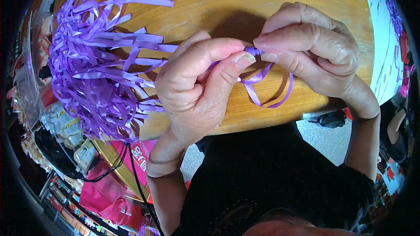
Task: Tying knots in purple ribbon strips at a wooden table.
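A narrow purple ribbon (258,78) is pinched between my two hands above the wooden table. My left hand (199,78) grips it between thumb and forefinger, close to a small gathered or folded bit. Just to the right, the thumb and fingertips of my right hand (313,48) are closed on the same ribbon. Below the fingertips the ribbon hangs in a loose loop. Whether the gathered bit is a knot is hidden by the fingers. A large heap of purple ribbons (96,70) lies left of my left hand, its loose ends pointing toward it.
The wooden table (205,0) has a rounded near edge. Beyond its right side is a white marbled surface (376,30) with more purple strands (391,11). To the lower left are a pink bag (103,192), a black cord (138,179) and packaged goods (65,124).
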A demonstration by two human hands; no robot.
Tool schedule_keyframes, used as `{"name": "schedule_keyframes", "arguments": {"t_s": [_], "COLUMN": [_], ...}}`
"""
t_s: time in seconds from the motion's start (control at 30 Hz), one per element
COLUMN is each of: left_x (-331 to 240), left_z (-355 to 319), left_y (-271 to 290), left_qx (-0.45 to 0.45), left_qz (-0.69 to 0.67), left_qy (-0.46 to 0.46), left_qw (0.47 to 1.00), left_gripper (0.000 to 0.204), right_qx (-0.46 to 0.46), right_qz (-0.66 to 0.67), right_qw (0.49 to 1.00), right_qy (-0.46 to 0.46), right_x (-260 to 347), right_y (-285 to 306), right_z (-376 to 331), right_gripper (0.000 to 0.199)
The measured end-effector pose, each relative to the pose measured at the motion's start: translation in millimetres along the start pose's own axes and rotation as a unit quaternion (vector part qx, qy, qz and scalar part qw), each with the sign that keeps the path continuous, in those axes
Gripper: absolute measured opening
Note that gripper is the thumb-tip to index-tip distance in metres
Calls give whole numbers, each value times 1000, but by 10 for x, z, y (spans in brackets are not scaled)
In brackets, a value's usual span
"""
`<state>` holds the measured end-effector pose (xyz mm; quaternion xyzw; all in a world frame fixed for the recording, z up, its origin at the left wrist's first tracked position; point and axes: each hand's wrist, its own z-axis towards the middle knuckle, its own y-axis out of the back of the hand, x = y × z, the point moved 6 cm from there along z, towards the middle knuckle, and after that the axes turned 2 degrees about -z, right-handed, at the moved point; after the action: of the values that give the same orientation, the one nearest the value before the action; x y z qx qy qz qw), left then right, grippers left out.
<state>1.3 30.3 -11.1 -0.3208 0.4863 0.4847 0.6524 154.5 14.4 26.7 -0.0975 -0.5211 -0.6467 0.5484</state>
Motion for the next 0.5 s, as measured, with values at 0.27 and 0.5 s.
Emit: {"name": "schedule_keyframes", "arguments": {"t_s": [0.27,0.5], "left_x": [-116,-262], "left_z": [-30,25], "left_y": [-24,-45], "left_qx": [3,27], "left_qz": [100,200], "left_qy": [12,-85], "left_qw": [995,976], "left_gripper": [15,23], "right_qx": [26,-1], "right_qz": [-13,41], "right_qw": [1000,998], "right_qy": [-2,-45], "right_x": [13,-58], "right_y": [8,20], "right_z": [30,11], "right_gripper": [20,22]}}
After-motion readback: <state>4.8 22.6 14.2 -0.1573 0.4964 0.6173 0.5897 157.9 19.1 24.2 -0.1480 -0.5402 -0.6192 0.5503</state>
